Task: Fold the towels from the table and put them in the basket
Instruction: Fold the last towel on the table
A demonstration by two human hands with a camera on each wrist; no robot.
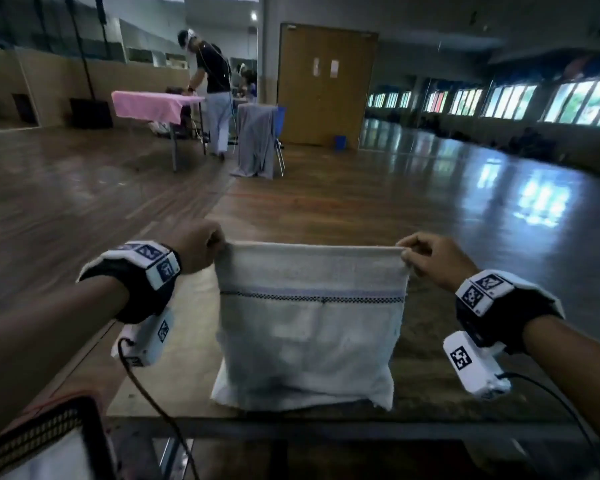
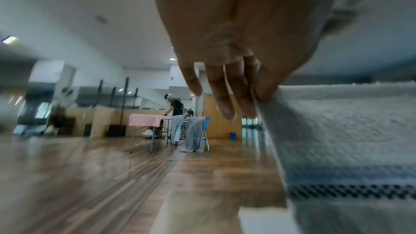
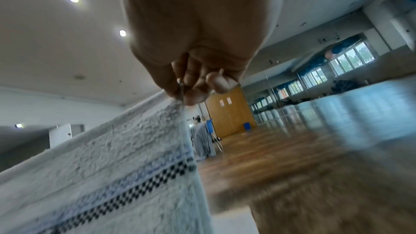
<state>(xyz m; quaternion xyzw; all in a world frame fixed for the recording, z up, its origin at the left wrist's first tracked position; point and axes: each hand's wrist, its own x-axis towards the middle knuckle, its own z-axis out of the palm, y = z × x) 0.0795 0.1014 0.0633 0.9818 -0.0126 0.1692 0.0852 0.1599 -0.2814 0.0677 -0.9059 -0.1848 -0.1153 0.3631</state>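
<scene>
A white towel (image 1: 309,327) with a blue and black checked stripe hangs upright above the wooden table (image 1: 426,386), its lower edge resting on the tabletop. My left hand (image 1: 201,245) pinches the towel's top left corner, and my right hand (image 1: 426,258) pinches its top right corner, so the top edge is stretched flat between them. In the left wrist view the left hand (image 2: 258,93) pinches the towel (image 2: 349,131) between thumb and forefinger, other fingers hanging loose. In the right wrist view the right hand (image 3: 182,93) pinches the towel (image 3: 112,166) corner. A basket (image 1: 45,445) with a dark rim sits at the lower left.
The table's near edge (image 1: 326,424) runs just in front of the towel. Across the wooden floor a person (image 1: 212,88) stands at a table with a pink cloth (image 1: 153,105), beside a chair draped in grey fabric (image 1: 257,140). Cables trail from both wrist cameras.
</scene>
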